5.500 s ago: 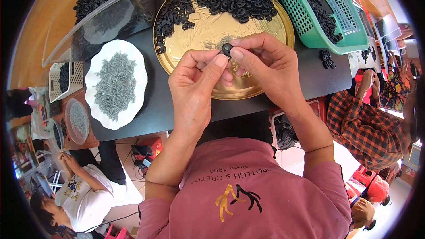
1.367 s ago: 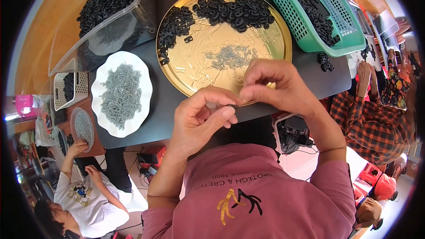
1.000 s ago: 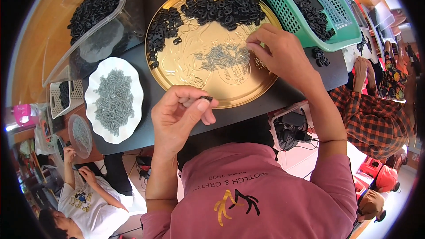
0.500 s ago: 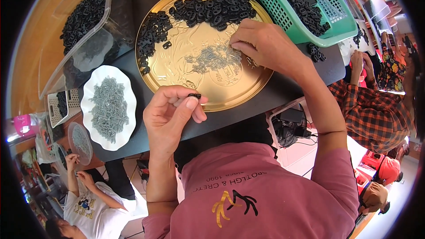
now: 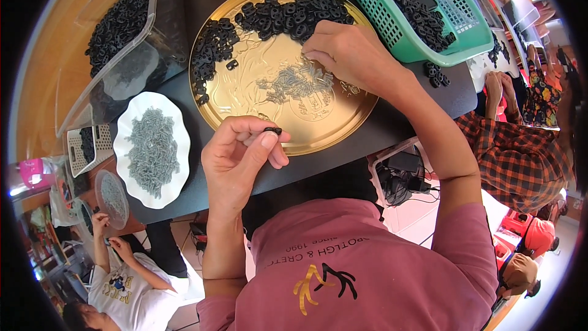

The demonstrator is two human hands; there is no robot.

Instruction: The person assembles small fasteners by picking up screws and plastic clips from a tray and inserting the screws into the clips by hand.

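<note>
Above the near edge of a round gold tray (image 5: 236,107), my left hand (image 5: 236,156) pinches a small black plastic piece (image 5: 274,130) between thumb and forefinger. My right hand (image 5: 349,52) is over the tray's right side, its fingertips pressed together; whatever they hold is too small to make out. Just below those fingertips lies a loose pile of tiny metal springs (image 5: 297,83). Black plastic pieces with holes (image 5: 294,15) are heaped along the tray's far rim, and more black pieces (image 5: 213,46) lie along its left side.
To the left, a scalloped white dish (image 5: 124,147) holds many more springs (image 5: 153,153). A clear bin (image 5: 150,18) of black parts stands at far left. A green basket (image 5: 465,43) of black parts is at far right, a few pieces (image 5: 436,75) beside it. Other people work nearby.
My right hand has moved a little left and away from me, from the springs' right edge toward the black heap. My left hand keeps its hold with hardly any movement.
</note>
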